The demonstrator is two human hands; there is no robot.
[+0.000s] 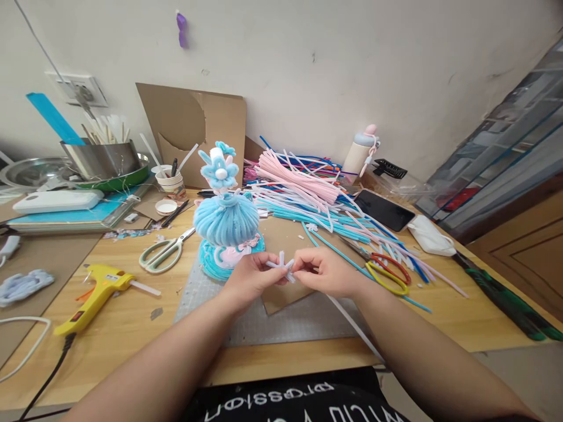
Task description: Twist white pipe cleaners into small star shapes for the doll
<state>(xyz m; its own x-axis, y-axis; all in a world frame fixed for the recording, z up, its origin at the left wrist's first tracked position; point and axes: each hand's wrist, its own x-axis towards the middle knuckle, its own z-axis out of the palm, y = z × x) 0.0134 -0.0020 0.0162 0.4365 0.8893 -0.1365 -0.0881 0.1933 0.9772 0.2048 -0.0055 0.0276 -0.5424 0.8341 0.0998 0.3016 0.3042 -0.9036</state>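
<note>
Between my two hands is a small piece of white pipe cleaner (pixel 282 258), bent into short spokes. Fingers and thumb of my left hand (pixel 255 272) pinch its left side. My right hand (pixel 323 269) pinches the right side, and a long white strand (pixel 356 328) trails from beneath it toward the table's front edge. Just left of and behind my hands stands a light blue pipe-cleaner figure (pixel 226 220) with a pleated skirt, a flower on top and a round turquoise base. Under my hands are a cardboard piece (pixel 281 299) and a grey cutting mat (pixel 246 328).
A yellow glue gun (pixel 101 293) and white-handled scissors (pixel 165 252) lie at the left. Bundled pipe cleaners (pixel 299 181) spread behind my hands. Red-and-yellow scissors (pixel 389 275), a phone (pixel 385 209) and a bottle (pixel 360 152) are on the right. A cardboard sheet (pixel 224 123) leans on the wall.
</note>
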